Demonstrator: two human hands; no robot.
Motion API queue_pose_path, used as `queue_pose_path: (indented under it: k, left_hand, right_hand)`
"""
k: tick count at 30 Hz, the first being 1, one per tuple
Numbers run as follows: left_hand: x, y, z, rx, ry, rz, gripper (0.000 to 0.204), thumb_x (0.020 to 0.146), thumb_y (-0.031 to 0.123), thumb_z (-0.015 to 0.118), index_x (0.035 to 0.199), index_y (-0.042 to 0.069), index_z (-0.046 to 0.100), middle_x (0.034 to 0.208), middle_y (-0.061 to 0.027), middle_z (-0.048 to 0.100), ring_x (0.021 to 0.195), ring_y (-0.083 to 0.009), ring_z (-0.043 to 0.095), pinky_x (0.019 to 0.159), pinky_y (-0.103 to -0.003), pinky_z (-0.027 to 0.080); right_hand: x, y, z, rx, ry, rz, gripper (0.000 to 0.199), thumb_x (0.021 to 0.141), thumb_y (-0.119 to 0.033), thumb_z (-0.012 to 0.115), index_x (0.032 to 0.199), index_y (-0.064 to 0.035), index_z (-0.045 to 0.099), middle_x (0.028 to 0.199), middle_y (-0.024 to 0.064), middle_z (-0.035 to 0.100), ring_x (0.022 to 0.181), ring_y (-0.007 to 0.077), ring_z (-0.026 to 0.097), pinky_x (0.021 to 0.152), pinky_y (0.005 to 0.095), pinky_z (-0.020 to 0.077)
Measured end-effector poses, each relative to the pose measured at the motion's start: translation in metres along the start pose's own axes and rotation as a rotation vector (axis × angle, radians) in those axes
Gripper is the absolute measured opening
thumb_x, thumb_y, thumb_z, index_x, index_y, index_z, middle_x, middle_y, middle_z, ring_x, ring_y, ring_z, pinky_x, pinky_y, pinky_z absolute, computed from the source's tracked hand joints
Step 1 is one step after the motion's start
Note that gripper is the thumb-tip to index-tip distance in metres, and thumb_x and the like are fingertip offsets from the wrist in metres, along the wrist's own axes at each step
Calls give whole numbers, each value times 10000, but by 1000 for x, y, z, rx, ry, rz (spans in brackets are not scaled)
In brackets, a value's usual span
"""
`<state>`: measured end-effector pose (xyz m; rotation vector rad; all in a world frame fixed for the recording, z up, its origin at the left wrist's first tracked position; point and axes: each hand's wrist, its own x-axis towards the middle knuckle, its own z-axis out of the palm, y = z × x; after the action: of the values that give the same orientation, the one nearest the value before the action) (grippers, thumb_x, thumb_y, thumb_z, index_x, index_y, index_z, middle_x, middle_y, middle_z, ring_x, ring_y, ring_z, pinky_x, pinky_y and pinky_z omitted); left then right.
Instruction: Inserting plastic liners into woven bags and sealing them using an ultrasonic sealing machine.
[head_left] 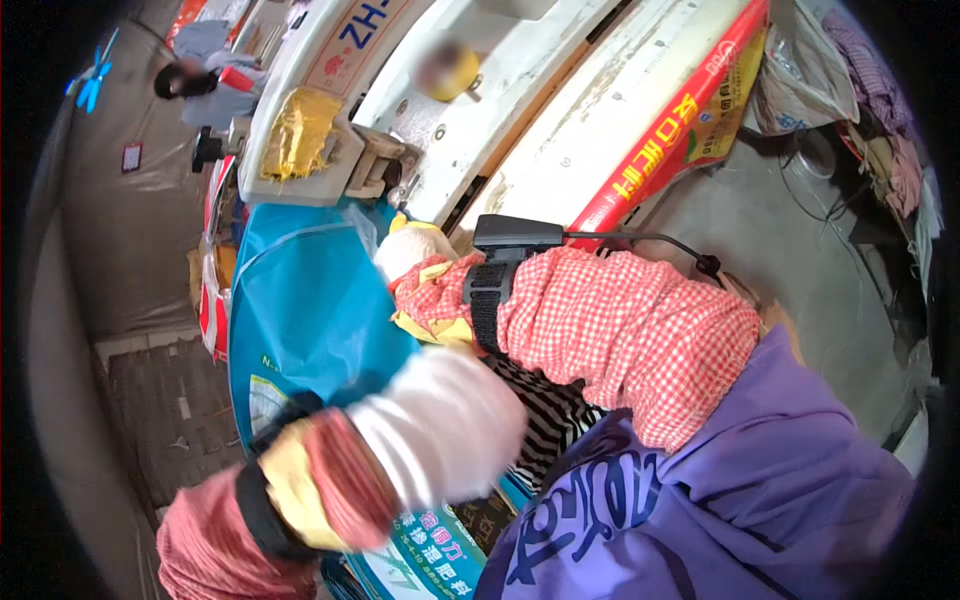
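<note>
My right hand [412, 250], in a white glove with a checked red sleeve, is at the metal foot end [385, 165] of a white sewing machine [310, 110]. It lies against the upper edge of a large teal plastic sack [310, 300]; its fingers are mostly hidden, so its grip does not show. My left hand [445, 425], also white-gloved, is smeared by motion over the sack's lower part. A printed teal and white sack panel [430, 555] shows beneath that wrist. Whether the left hand holds anything cannot be made out.
A worn white table [610, 110] stretches away beyond the machine, with a red and yellow printed sack strip [665, 140] along its edge. A yellow spool [455, 72] stands on the machine. A black wrist device [518, 232] trails a cable. Another person [215, 85] is at far left.
</note>
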<state>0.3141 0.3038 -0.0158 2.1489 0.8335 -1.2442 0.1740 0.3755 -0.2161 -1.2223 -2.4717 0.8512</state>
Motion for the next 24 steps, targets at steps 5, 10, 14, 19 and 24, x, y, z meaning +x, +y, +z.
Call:
queue_pose_path:
  k: [5, 10, 14, 19, 24]
  left_hand:
    - [-31, -51, -10, 60, -130, -359, 355, 741, 421, 604, 665, 79, 661, 650, -94, 624, 856, -325, 599, 825, -394, 451]
    - [-98, -59, -54, 424, -200, -855, 338, 622, 457, 692, 644, 120, 695, 694, -59, 656, 955, -294, 591, 1004, -413, 315]
    - [-95, -28, 1, 588, 201, -391, 193, 665, 287, 636, 515, 166, 626, 532, -4, 582, 619, -177, 602, 1044, -436, 287]
    - [-8, 29, 22, 140, 79, 47, 162, 630, 148, 543, 469, 138, 526, 471, -50, 483, 499, -209, 534, 918, -413, 405]
    - [-7, -1, -16, -51, -51, -291, 252, 767, 330, 550, 641, 124, 621, 572, -60, 566, 590, -265, 597, 595, -390, 469]
  right_hand:
    - [12, -3, 48, -1540, 638, 362, 322, 798, -352, 573, 853, -39, 628, 720, 79, 597, 618, 249, 575, 619, 392, 494]
    - [61, -36, 116, -1691, 1103, 888, 429, 815, -480, 536, 734, -61, 572, 659, 73, 555, 554, 246, 528, 601, 394, 459]
    - [84, -14, 110, -1829, 1237, 982, 405, 825, -463, 518, 716, -75, 560, 653, 57, 555, 555, 230, 530, 590, 377, 452]
    - [67, 37, 111, -2976, 1296, 602, 280, 842, -335, 513, 778, -69, 570, 649, 27, 560, 571, 185, 551, 571, 334, 463]
    - [14, 38, 76, -2889, 1125, 430, 202, 827, -256, 545, 742, -75, 570, 635, 16, 549, 557, 172, 549, 545, 326, 462]
